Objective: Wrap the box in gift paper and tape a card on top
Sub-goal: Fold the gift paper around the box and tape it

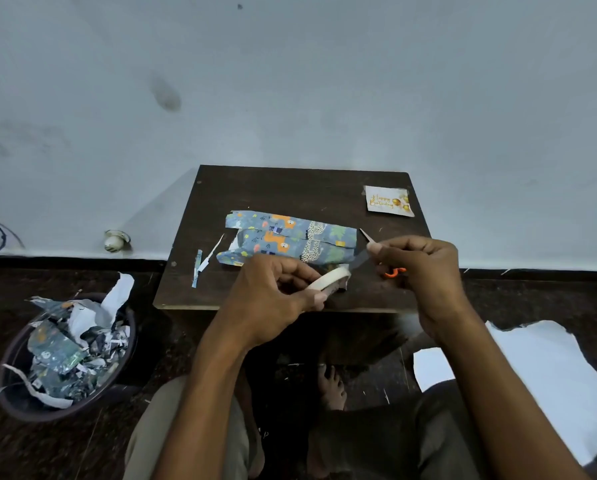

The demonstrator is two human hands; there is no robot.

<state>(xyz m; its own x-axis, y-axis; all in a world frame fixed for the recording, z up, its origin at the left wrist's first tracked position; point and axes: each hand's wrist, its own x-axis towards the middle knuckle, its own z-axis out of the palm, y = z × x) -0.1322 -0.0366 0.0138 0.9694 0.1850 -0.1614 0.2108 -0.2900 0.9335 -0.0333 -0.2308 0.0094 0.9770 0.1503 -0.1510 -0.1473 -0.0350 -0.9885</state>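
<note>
A box wrapped in blue animal-print gift paper [290, 240] lies in the middle of a small dark wooden table [290, 188]. A white "Happy Birthday" card [389, 200] rests at the table's far right corner. My left hand [273, 299] grips a cream roll of tape [326, 280] just in front of the box. My right hand [425, 268] pinches the pulled-out clear strip of tape [359, 259], stretched between the two hands. Orange-handled scissors [394, 271] lie on the table, mostly hidden under my right hand, with the blade tip showing beside the box.
Thin paper offcuts [203, 261] lie left of the box. A dark bin full of gift-paper scraps [68, 355] stands on the floor at the left. A white sheet [546, 372] lies on the floor at the right. A wall rises right behind the table.
</note>
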